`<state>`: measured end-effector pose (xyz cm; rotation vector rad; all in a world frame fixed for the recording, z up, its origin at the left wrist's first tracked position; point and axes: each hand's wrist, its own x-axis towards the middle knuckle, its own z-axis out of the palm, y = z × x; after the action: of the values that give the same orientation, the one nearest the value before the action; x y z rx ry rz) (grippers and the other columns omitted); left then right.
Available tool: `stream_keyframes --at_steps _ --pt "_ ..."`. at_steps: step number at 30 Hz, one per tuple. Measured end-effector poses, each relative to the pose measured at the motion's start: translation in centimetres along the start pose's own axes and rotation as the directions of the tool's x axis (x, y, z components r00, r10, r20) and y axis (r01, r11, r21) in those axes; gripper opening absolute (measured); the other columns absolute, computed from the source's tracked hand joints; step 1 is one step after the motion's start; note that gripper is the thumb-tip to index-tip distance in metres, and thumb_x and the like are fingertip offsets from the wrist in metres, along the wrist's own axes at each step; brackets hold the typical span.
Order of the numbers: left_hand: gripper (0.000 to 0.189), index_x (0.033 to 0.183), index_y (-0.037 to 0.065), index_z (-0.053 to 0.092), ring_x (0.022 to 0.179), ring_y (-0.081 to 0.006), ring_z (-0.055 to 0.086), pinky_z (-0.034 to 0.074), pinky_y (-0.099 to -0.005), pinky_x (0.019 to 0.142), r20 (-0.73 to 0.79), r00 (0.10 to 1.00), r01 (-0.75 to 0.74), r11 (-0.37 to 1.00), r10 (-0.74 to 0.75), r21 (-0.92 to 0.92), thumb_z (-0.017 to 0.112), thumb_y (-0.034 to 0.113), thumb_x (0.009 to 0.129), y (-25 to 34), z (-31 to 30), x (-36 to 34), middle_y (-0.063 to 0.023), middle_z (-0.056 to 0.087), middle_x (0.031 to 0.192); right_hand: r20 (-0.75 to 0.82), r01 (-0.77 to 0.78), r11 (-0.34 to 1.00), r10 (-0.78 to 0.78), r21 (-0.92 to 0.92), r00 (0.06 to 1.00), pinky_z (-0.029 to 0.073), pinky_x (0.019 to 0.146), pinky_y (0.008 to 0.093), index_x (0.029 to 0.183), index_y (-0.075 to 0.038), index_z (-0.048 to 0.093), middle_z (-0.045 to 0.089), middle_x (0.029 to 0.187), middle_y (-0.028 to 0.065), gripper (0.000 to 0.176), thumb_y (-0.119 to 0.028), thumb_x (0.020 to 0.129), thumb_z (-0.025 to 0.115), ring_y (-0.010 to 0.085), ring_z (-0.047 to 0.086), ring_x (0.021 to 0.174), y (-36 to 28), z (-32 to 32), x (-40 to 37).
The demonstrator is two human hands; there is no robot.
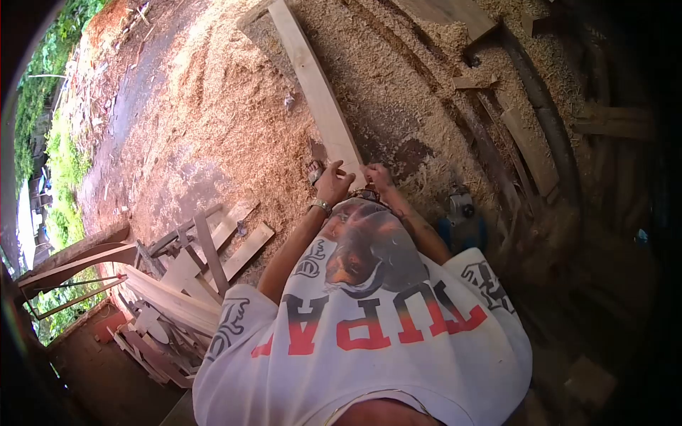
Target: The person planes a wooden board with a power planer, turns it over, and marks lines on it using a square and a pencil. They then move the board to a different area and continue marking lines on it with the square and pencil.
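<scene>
A long pale wooden board (312, 78) stretches away from my waist across the sawdust, its near end between my two hands. My left hand (335, 183), with a metal-banded watch on the wrist, is at the left edge of that end, with fingers apart and partly over the wood. Against the right edge is my right hand (379, 176), its fingers curled together; whatever they grip is too small to make out. Just left of my left hand lies a small, partly hidden metallic object (315, 170).
Wood shavings (213, 92) cover the ground ahead. Wood offcuts (206, 248) are piled at left, near a wooden-framed bow saw (78, 284). A power tool with blue parts (462, 206) sits at right. Curved timbers (529, 78) lie farther right.
</scene>
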<state>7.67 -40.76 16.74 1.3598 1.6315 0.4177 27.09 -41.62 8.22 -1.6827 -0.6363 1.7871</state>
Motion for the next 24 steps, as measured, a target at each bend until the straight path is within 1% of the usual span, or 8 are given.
stream_keyframes --at_steps 2,6,8,10,12,17,20,24 --pt "0.069 0.139 -0.001 0.056 0.095 -0.0327 0.073 0.053 -0.0460 0.093 -0.027 0.999 -0.036 0.999 0.035 -0.022 0.072 0.041 0.086 -2.3 -0.7 0.2 -0.0171 0.076 0.096 -0.035 0.235 0.891 -0.270 -0.388 0.962 0.054 0.082 0.0384 0.121 -0.002 0.063 0.070 0.109 0.0141 0.043 -0.029 0.091 0.077 0.0251 0.068 0.097 3.9 -1.4 2.5" --pt "0.070 0.140 0.000 0.054 0.110 -0.0333 0.069 0.055 -0.0389 0.092 -0.270 0.941 0.152 0.967 -0.204 -0.203 0.068 0.049 0.093 -8.8 1.3 4.9 -0.0223 0.071 0.118 -0.314 0.390 0.812 -0.542 -0.434 0.779 0.054 0.079 0.0373 0.117 -0.003 0.065 0.069 0.099 0.0060 0.033 -0.022 0.092 0.074 0.0202 0.067 0.085 5.7 -4.0 6.1" --pt "0.069 0.138 0.009 0.057 0.109 -0.0301 0.066 0.054 -0.0450 0.091 0.233 0.898 0.345 0.271 -0.372 -0.898 0.056 0.065 0.098 -18.6 8.0 14.1 -0.0173 0.067 0.127 -0.333 0.372 0.800 -0.552 -0.471 0.764 0.055 0.082 0.0364 0.119 -0.002 0.065 0.070 0.101 0.0066 0.035 -0.025 0.094 0.073 0.0195 0.068 0.088 5.1 -4.2 6.6" --pt "0.070 0.141 0.015 0.057 0.105 -0.0257 0.065 0.053 -0.0484 0.091 -0.200 0.972 -0.123 0.457 -0.124 -0.881 0.049 0.071 0.101 -21.9 14.9 20.8 -0.0140 0.066 0.128 -0.259 0.343 0.836 -0.477 -0.429 0.840 0.054 0.086 0.0357 0.121 -0.001 0.065 0.071 0.102 0.0074 0.038 -0.030 0.097 0.072 0.0194 0.069 0.093 3.1 -5.7 5.5" --pt "0.072 0.132 0.005 0.058 0.067 -0.0195 0.057 0.051 -0.0361 0.065 0.246 0.863 0.402 0.306 -0.442 -0.863 0.062 0.067 0.096 -7.1 7.9 12.1 -0.0088 0.071 0.091 -0.279 0.292 0.926 -0.353 -0.238 0.893 0.052 0.091 0.0356 0.123 -0.003 0.065 0.070 0.098 0.0079 0.051 -0.050 0.102 0.061 0.0200 0.067 0.099 3.2 -4.8 4.5" --pt "0.043 0.105 -0.001 0.062 0.056 -0.0133 0.058 0.045 -0.0272 0.049 0.102 0.978 0.207 0.809 -0.181 -0.550 0.085 0.032 0.089 -3.3 8.5 15.6 -0.0046 0.066 0.077 -0.311 -0.017 0.900 -0.132 -0.435 0.941 0.053 0.089 0.0415 0.127 0.000 0.067 0.073 0.111 0.0164 0.065 -0.054 0.091 0.073 0.0252 0.069 0.107 0.5 -6.1 2.5" --pt "0.041 0.099 -0.002 0.059 0.064 -0.0185 0.066 0.053 -0.0327 0.053 -0.020 0.976 0.192 0.895 -0.218 -0.403 0.086 0.027 0.087 -0.6 6.8 15.1 -0.0099 0.067 0.077 -0.293 0.008 0.916 -0.136 -0.401 0.946 0.054 0.087 0.0401 0.127 0.000 0.069 0.074 0.112 0.0153 0.069 -0.049 0.080 0.084 0.0257 0.070 0.103 -1.7 -7.3 1.4" --pt "0.035 0.102 0.000 0.055 0.072 -0.0193 0.071 0.057 -0.0345 0.056 0.278 0.954 0.248 0.818 -0.113 -0.519 0.076 0.027 0.096 -2.0 4.1 15.3 -0.0143 0.070 0.089 -0.210 0.060 0.990 -0.086 -0.129 0.974 0.054 0.086 0.0391 0.126 0.001 0.069 0.074 0.112 0.0146 0.069 -0.045 0.078 0.087 0.0239 0.070 0.100 -1.2 -8.1 0.3"
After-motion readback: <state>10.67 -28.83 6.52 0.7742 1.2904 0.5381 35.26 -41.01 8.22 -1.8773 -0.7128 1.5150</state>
